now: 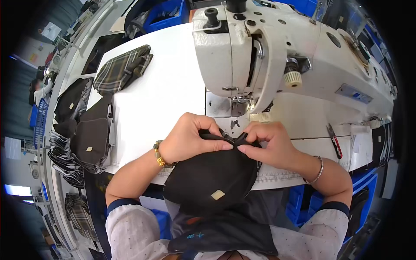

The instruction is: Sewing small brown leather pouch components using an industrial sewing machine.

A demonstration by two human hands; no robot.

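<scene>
Both of my hands pinch the upper edge of a black fabric piece [208, 175] just in front of the sewing machine [229, 56]. Thumb and fingers of my left hand [193, 136] close on the edge left of its middle. My right hand [271, 143] grips a fold of the same edge, its thumb close to the left one. The piece hangs over the table's front edge toward my lap, with a small pale label [217, 195] low on it. Just beyond my fingers is the machine's presser foot and metal plate [219, 105]; the fabric lies apart from the needle.
Stacked black fabric pieces [91, 138] stand at the table's left edge, below a folded plaid piece [119, 71]. Red-handled thread snips [335, 141] lie at the right. Blue bins [164, 15] stand behind the table. Another person [41, 91] sits far left.
</scene>
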